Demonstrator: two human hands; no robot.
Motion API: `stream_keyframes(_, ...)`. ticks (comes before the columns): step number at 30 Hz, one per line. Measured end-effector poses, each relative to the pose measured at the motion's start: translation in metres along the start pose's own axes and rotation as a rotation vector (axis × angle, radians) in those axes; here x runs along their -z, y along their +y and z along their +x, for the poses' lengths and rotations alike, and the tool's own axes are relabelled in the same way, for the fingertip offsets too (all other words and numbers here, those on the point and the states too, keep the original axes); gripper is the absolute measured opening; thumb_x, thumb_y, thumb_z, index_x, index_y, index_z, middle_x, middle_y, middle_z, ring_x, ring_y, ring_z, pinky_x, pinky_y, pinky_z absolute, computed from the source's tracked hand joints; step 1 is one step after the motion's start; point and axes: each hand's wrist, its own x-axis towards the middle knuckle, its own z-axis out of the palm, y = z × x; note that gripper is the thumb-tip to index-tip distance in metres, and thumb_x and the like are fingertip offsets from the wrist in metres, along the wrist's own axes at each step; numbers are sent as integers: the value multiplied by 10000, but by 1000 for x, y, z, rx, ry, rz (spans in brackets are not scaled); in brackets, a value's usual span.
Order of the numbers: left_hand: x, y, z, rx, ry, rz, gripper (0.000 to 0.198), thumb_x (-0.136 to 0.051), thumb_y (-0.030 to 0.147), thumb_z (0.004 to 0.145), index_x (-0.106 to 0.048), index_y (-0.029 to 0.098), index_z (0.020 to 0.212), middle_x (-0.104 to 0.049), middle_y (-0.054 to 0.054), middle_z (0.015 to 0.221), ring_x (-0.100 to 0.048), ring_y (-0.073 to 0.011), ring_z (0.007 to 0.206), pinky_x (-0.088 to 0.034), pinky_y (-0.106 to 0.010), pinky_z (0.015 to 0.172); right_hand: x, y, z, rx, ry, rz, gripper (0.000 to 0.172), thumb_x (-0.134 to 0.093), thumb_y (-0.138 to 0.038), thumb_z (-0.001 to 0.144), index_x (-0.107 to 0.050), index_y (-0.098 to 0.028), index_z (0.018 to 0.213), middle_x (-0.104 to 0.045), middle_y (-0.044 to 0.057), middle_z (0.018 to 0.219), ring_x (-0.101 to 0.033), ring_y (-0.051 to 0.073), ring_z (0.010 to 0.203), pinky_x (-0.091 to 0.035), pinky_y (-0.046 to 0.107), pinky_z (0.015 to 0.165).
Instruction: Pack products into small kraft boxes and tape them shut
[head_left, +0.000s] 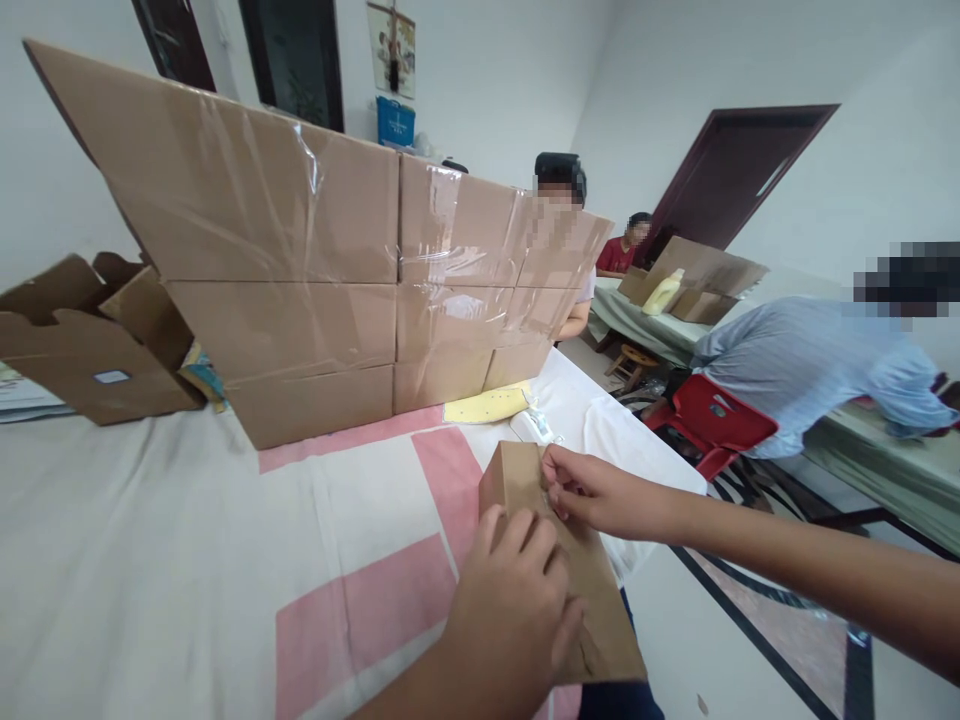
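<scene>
A narrow brown cardboard box (604,595) lies at the table's near edge, slanting toward me. My left hand (514,595) rests across its left side, fingers curled over the edge and gripping it. Close to the box's far end, my right hand (581,490) is closed in a pinch against its top face. Whatever those fingertips may hold is too small to make out. Just beyond the box lie a small white packet (532,427) and a yellow dotted piece (487,404).
A tall taped cardboard panel (330,320) stands across the table, with an open carton (112,365) to its left. Pink and white cloth (375,530) covers the tabletop. At right, a person in a blue shirt (795,360) sits on a red chair (724,420); other people are farther back.
</scene>
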Motion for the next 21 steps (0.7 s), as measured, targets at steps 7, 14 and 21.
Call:
stream_keyframes(7,-4,3,0,77,39,-26,190,-716,396,846,-676,212,869,-632,-25,958,-513,-231,894,-382,-420,768,2,0,-5,55,-16,-67,139,-494,-136,935,-391,-229,925,-562,-37,763,-493,129,691,-398,258,658)
stream_keyframes(14,1,5,0,153,-61,-93,144,-701,366,865,-681,226,897,-638,-32,982,-530,-244,933,-367,-421,760,-2,2,-14,134,2,-107,69,-453,-215,1017,-404,-231,971,-552,-21,821,-484,140,726,-399,264,672)
stream_keyframes(21,-2,-1,5,359,-45,-308,121,-733,288,828,-631,224,834,-632,1,885,-552,-219,888,-377,-401,790,-5,-6,-21,194,11,-254,63,-405,-222,1031,-413,-230,969,-557,1,825,-498,158,727,-409,289,690)
